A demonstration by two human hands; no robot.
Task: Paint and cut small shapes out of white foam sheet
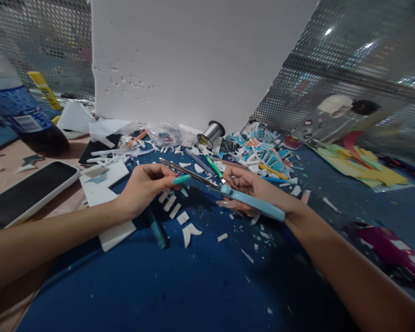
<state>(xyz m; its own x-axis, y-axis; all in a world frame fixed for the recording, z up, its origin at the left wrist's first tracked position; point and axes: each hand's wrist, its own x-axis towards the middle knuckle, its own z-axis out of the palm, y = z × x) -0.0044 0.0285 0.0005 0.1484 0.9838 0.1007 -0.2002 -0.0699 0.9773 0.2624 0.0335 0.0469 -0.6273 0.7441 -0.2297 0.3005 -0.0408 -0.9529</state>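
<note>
Light-blue cutter (pixel 237 193), nearer than wire spool (pixel 212 133), gripped in right hand (pixel 263 186); long axis slants, tip pointing away, left of spool. Left hand (pixel 145 189) pinches teal piece (pixel 181 179) beside blade.

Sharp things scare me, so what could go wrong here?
The cutter in the right hand has its long blade out near the left hand, so a slip might cut it. The small teal piece might drop among the white scraps. The bottle could tip onto the phone if bumped.
</note>
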